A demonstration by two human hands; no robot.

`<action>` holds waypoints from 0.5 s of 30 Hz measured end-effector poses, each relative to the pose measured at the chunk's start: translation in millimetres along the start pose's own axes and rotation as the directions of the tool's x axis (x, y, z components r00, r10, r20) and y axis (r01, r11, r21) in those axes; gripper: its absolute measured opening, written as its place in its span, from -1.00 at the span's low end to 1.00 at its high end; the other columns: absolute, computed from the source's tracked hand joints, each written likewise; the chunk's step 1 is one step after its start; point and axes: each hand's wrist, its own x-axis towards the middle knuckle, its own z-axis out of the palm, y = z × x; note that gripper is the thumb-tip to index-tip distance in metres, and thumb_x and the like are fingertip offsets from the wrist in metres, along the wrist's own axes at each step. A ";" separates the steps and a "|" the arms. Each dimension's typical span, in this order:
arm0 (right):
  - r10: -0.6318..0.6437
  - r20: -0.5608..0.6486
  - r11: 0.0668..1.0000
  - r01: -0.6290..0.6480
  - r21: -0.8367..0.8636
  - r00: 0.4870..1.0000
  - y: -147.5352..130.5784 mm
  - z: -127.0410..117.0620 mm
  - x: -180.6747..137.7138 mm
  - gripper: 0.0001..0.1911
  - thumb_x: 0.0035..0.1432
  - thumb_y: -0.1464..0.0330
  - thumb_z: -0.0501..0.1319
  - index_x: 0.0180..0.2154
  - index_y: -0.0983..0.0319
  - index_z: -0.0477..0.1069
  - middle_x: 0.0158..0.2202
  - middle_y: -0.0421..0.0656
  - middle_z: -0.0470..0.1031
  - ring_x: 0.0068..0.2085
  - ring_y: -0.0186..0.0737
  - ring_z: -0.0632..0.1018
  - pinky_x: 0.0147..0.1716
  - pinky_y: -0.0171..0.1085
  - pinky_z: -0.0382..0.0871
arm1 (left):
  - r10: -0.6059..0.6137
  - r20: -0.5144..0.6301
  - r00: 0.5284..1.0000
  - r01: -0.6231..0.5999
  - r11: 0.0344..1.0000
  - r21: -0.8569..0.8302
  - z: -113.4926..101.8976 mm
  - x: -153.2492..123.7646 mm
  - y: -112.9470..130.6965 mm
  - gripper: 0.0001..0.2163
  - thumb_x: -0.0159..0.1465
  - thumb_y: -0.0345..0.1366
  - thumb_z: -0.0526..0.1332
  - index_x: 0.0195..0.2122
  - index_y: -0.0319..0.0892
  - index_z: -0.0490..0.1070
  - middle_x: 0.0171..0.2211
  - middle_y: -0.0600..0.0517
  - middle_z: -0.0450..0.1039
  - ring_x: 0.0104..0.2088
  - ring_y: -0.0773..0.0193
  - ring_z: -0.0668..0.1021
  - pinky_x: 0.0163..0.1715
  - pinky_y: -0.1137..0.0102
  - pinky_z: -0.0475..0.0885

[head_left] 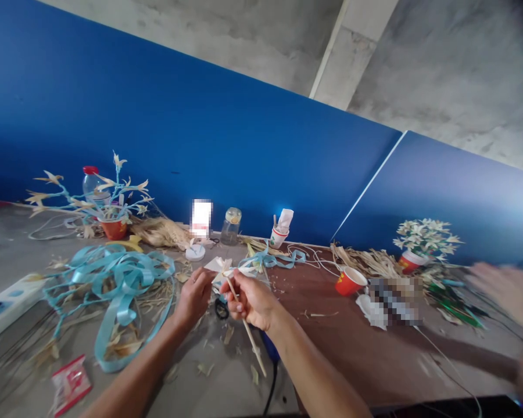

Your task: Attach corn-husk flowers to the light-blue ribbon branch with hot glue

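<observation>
I am seeing my right grip (250, 302) wrapping tight around the thin stick (249, 334), and my left grip (196, 296) pinching the husk flower (220, 266) at the stick's top, just above the surface (375, 354). I am judging the petals brittle, so harder pinching risks crushing them. The blue ribbon (270, 260) trailing beside them risks snagging.

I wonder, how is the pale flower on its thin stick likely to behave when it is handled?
The flower probably weighs little; its petals look like thin dry strips, so a firm pinch from the left hand might crease them. The stick is long and slender, gripped by the right hand near the top; it could flex or snap if levered.
</observation>
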 end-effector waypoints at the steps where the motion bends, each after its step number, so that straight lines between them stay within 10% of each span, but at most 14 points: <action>1: -0.023 -0.022 1.000 0.023 -0.020 0.999 0.6 0.3 0.0 -0.53 0.04 0.01 0.17 -0.48 0.34 0.37 -0.64 -0.34 0.20 -0.74 -0.58 0.12 -0.73 -0.46 -0.12 | -0.004 0.007 1.000 0.004 1.000 0.001 0.0 0.0 0.4 -0.77 0.19 -0.55 0.00 -0.25 -0.18 0.37 -0.37 -0.01 0.43 -0.34 0.31 0.48 -0.31 0.44 0.39; 6: -0.241 -0.187 0.954 0.197 -0.225 0.952 6.6 2.2 3.1 -0.67 0.00 0.11 0.17 -0.49 0.27 0.31 -0.63 -0.37 0.15 -0.73 -0.56 0.08 -0.73 -0.45 -0.16 | 0.004 0.009 1.000 -0.004 1.000 0.023 0.4 1.8 1.6 -0.77 0.18 -0.56 0.01 -0.27 -0.18 0.38 -0.40 0.00 0.42 -0.35 0.31 0.47 -0.32 0.45 0.39; 15: -0.729 -0.204 0.516 0.329 -0.791 0.653 15.0 -4.3 7.0 -0.85 0.06 0.37 0.04 -0.27 0.20 0.28 -0.50 -0.27 0.33 -0.47 -0.31 0.37 -0.45 -0.34 0.20 | 0.026 -0.001 1.000 -0.026 0.999 0.026 0.2 2.6 2.4 -0.76 0.18 -0.57 0.00 -0.26 -0.17 0.38 -0.41 0.02 0.41 -0.36 0.32 0.48 -0.33 0.46 0.39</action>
